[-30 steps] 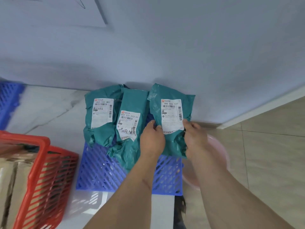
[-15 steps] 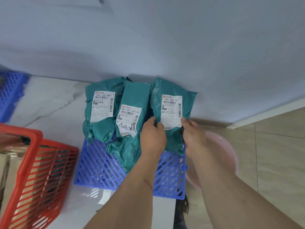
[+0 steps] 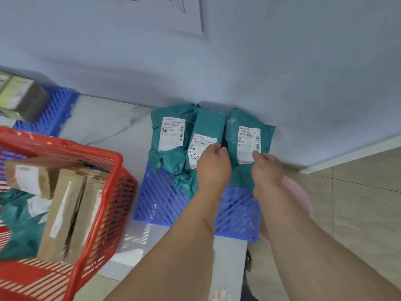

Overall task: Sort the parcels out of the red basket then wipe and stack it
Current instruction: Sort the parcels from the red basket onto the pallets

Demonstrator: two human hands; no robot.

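Three teal parcels stand side by side against the wall at about 12 o'clock, on a blue slatted tray (image 3: 165, 203) that lies on the white marble tabletop (image 3: 104, 124). The left parcel (image 3: 171, 135) and the middle parcel (image 3: 206, 135) overlap; the right parcel (image 3: 249, 135) stands just beside them, its white label facing the camera.

The left hand (image 3: 213, 168) rests at the seam between the middle and right parcels, fingers curled forward onto the middle one's label — whether the grip is actually clamped on a parcel cannot be told. The right hand (image 3: 267, 170) touches the lower edge of the right parcel's label with bent fingertips; its grip is likewise unclear.

The red basket (image 3: 104, 205) sits at 9 o'clock, near the tray but apart from it, holding brown cardboard parcels (image 3: 71, 209) upright and a teal bag (image 3: 19, 224). A pink basin (image 3: 301, 198) shows under the right forearm at 3 o'clock. A second blue tray (image 3: 54, 111) with a box (image 3: 19, 98) lies at 10 o'clock.
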